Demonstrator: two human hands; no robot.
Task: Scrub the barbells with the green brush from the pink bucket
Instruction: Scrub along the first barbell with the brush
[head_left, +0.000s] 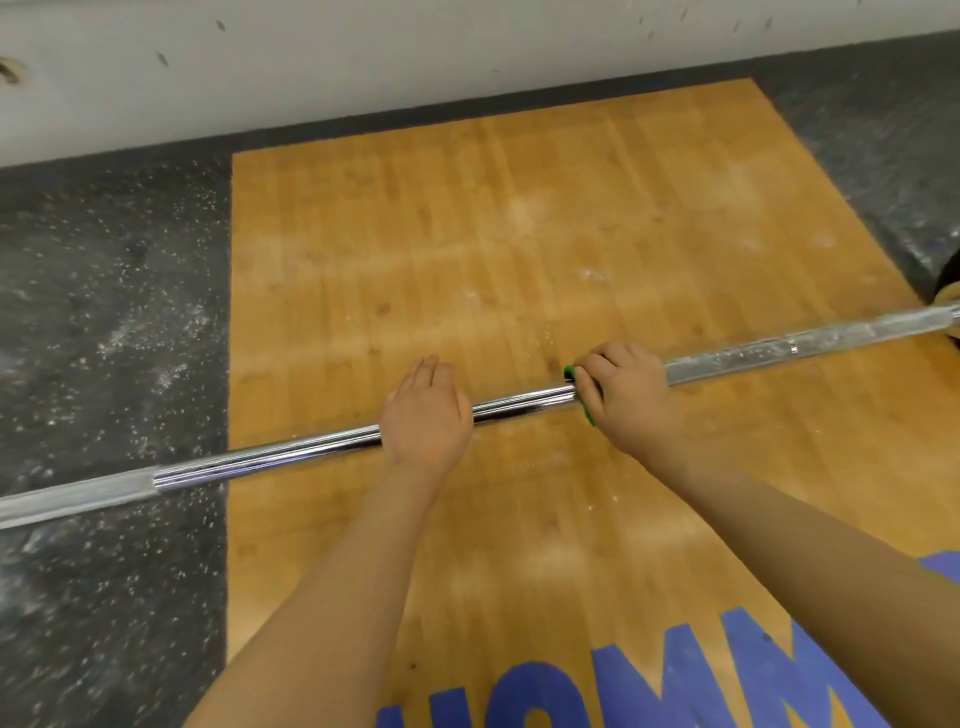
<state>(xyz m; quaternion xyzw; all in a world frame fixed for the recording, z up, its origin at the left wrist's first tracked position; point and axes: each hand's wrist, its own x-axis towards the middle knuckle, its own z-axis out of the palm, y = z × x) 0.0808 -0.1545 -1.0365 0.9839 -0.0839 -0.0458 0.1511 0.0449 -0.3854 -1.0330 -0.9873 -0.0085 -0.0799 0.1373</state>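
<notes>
A long chrome barbell (291, 453) crosses the view from lower left to upper right, above a wooden platform. My left hand (426, 415) rests on top of the smooth middle of the bar, fingers straight and pointing away. To its right, my right hand (626, 395) grips the green brush (571, 373) against the bar; only small green bits of the brush show at my fingers. The rough knurled part of the bar (769, 352) runs on to the right of that hand. The pink bucket is not in view.
The wooden platform (519, 249) has blue letters (675, 675) near my feet. Black speckled rubber flooring (104, 312) flanks it on both sides. A white wall (363, 62) stands behind. A dark round object (948, 291) sits at the bar's right end.
</notes>
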